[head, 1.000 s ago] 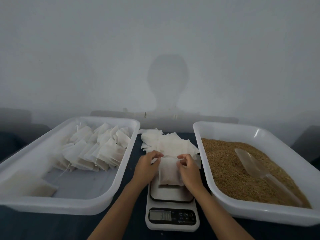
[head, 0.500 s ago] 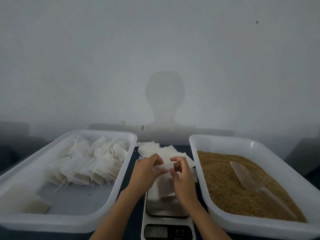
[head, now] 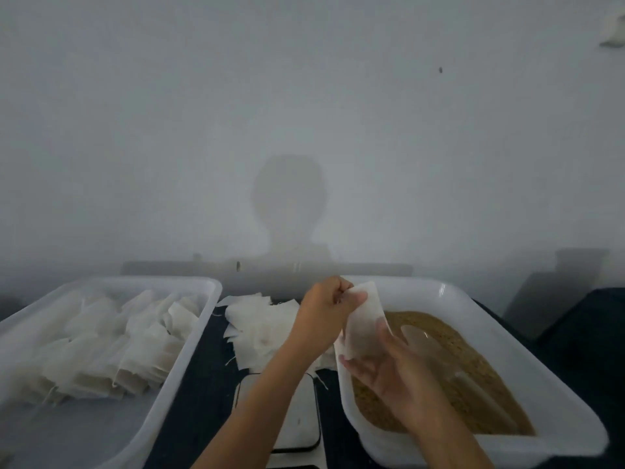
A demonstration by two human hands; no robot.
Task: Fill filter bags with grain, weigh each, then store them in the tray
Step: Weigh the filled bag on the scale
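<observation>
My left hand (head: 326,313) pinches the top edge of a white filter bag (head: 363,324), which hangs over the left rim of the grain tray (head: 480,319). My right hand (head: 389,370) lies under and beside the bag's lower part, fingers spread and loose over the brown grain (head: 487,374). A clear plastic scoop (head: 422,340) lies on the grain just right of the bag. The scale (head: 297,418) sits between the trays, its platform bare. Filled bags (head: 111,350) are piled in the left white tray (head: 189,357).
A loose heap of empty filter bags (head: 260,323) lies on the dark table behind the scale. A plain grey wall rises right behind the trays. Dark objects stand at the far right edge.
The bag left the scale platform and moved up and right to the grain tray's rim. My left hand now holds it alone; my right hand slid beneath it. The camera tilted upward.
</observation>
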